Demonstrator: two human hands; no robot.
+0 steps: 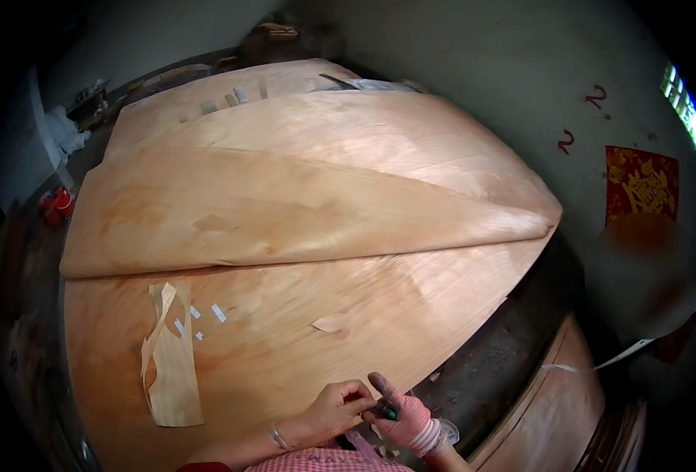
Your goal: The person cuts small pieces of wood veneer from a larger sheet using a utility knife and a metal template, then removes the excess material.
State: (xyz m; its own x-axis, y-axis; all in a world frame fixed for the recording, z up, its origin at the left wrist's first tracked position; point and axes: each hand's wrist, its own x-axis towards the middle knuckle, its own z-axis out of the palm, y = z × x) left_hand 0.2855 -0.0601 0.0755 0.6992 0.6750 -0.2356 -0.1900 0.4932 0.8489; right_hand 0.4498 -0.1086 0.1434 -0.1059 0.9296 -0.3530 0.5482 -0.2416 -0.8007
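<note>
Closest to me is a red-and-white checked cloth (320,460). Just past it I see the left hand (340,405), bare, with a shiny band (282,437) on its wrist. Its fingers are curled and the thumb is close to them; I can't tell if they pinch anything. The right hand (403,421) is beside it, in a pink-and-white glove with dark, dirty fingertips. Its thumb sticks up, and its other fingers bend around a small green thing (392,414), which is mostly hidden.

Both hands are at the near edge of a big wood sheet (269,370). To the left, I see a torn wood strip (176,385) lying on it, with little white bits (218,313) near. A wood flake (329,323) lies more to the right. Farther off, a long wood flap (285,208) lies across the middle, with its tip to the right. Beyond, I see a red-and-gold poster (641,185) on the grey wall (474,55).
</note>
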